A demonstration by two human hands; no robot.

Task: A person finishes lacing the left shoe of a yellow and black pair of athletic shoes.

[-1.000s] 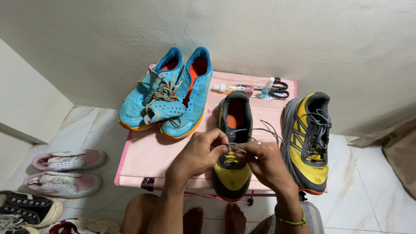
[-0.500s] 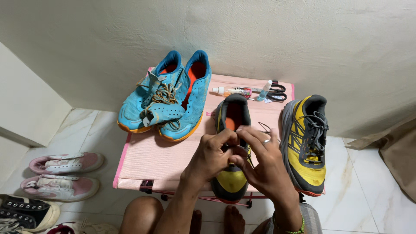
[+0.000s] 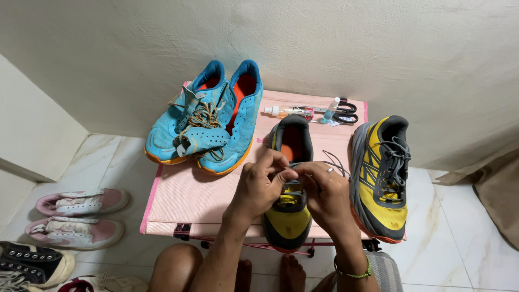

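Observation:
A yellow and grey shoe (image 3: 289,216) lies on the pink folding table (image 3: 200,203), toe toward me, its orange insole showing. My left hand (image 3: 262,181) and my right hand (image 3: 324,194) meet over its middle, both pinching its grey lace (image 3: 335,161), which loops off to the right. The eyelets are hidden under my fingers. Its laced partner, a second yellow and grey shoe (image 3: 381,176), lies just to the right.
A pair of blue shoes (image 3: 208,119) with loose laces sits at the table's back left. Small bottles (image 3: 289,111) and scissors (image 3: 345,112) lie by the wall. Pink shoes (image 3: 78,216) and a black shoe (image 3: 32,262) are on the floor at left. A brown cloth (image 3: 497,189) is at right.
My hands have stayed over the shoe, shifting slightly up its laces. The view moved a little. The lace loop at right has shifted.

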